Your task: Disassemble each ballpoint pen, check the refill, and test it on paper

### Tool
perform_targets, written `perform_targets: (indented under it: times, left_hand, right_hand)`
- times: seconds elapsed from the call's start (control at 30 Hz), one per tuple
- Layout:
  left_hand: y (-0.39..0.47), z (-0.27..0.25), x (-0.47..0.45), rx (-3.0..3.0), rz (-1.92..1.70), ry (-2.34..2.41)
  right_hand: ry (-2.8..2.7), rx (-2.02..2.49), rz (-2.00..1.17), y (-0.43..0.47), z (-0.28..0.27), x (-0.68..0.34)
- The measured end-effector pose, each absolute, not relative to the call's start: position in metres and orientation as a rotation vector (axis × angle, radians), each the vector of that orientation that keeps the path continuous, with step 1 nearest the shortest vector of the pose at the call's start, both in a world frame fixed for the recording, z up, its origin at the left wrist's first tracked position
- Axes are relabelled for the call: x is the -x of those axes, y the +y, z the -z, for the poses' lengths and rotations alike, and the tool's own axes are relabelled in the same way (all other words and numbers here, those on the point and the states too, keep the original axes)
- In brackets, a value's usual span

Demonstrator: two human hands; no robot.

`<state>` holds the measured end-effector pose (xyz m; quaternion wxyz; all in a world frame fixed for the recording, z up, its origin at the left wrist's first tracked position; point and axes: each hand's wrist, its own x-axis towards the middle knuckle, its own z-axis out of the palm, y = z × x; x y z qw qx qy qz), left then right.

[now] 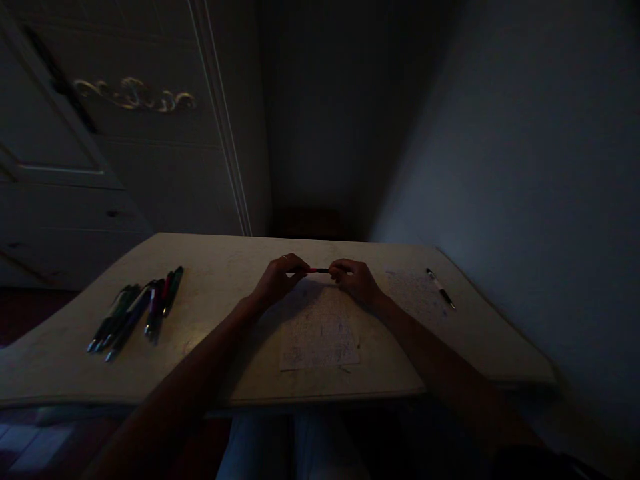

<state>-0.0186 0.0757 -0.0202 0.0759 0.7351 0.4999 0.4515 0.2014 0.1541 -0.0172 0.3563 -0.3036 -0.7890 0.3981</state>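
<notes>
Fingers of the left hand [283,275] and right hand [357,279] were found pinched on opposite ends of a red-and-black pen [319,271], held crosswise between them. Just on the near side of the fingers, a marked paper sheet [321,333] lay on the counter [215,267]. Well left of the fingers was a group of pens [131,305]; well to their right, a white-and-black pen [441,289] lay at the edge of a scribbled patch [413,293], its nature unclear in dim light. The step in hand was judged to be two-handed work on the held pen; the next move called for steady, aligned grips.
</notes>
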Motion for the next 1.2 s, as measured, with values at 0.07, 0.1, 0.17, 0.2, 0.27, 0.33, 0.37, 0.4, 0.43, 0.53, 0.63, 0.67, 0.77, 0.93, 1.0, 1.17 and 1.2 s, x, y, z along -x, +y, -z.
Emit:
perform_targets:
  times: [0.07,0.1,0.17,0.2,0.27,0.33,0.37,0.4,0.43,0.53,0.63,0.67,0.77,0.93,1.0,1.17,1.2]
  left_hand:
    - [0.077,0.022,0.019,-2.276,-1.293,1.507]
    - [0.078,0.024,0.019,-2.299,-1.276,1.515]
    - [0.079,0.025,0.020,-2.313,-1.273,1.535]
    - [0.079,0.026,0.020,-2.309,-1.280,1.544]
    - [0.079,0.027,0.021,-2.294,-1.295,1.558]
    - [0.079,0.027,0.021,-2.287,-1.295,1.584]
    - [0.079,0.027,0.022,-2.286,-1.283,1.605]
    - [0.079,0.027,0.022,-2.282,-1.263,1.627]
    - [0.079,0.028,0.023,-2.276,-1.235,1.648]
    - [0.079,0.029,0.024,-2.243,-1.117,1.696]
    - [0.079,0.030,0.024,-2.175,-1.037,1.792]
    - [0.079,0.030,0.023,-2.146,-1.024,1.830]
    - [0.080,0.029,0.022,-2.116,-1.010,1.873]
    - [0.080,0.029,0.022,-2.179,-1.101,1.811]
    - [0.080,0.029,0.022,-2.210,-1.109,1.756]
    - [0.078,0.029,0.023,-2.240,-1.127,1.727]
    - [0.079,0.029,0.023,-2.229,-1.158,1.731]
  right_hand:
    - [-2.053,0.789,-1.015,0.153,0.016,-0.202]
    - [-2.058,0.790,-1.009,0.153,0.016,-0.202]
    - [-2.063,0.779,-0.997,0.153,0.017,-0.201]
    - [-2.065,0.768,-0.992,0.153,0.017,-0.200]
    - [-2.072,0.736,-0.975,0.155,0.019,-0.199]
    - [-2.082,0.697,-0.930,0.156,0.021,-0.199]
    - [-2.088,0.679,-0.902,0.157,0.021,-0.199]
    - [-2.092,0.661,-0.874,0.158,0.021,-0.199]
    - [-2.096,0.645,-0.850,0.159,0.021,-0.200]
    - [-2.101,0.606,-0.797,0.161,0.021,-0.201]
    - [-2.084,0.596,-0.745,0.163,0.023,-0.202]
    - [-2.072,0.599,-0.732,0.164,0.024,-0.202]
    - [-2.053,0.590,-0.704,0.167,0.027,-0.202]
    - [-2.134,0.503,-0.652,0.171,0.027,-0.205]
    - [-2.145,0.480,-0.625,0.171,0.027,-0.206]
    - [-2.131,0.499,-0.621,0.170,0.028,-0.205]
    - [-2.120,0.515,-0.637,0.169,0.028,-0.204]
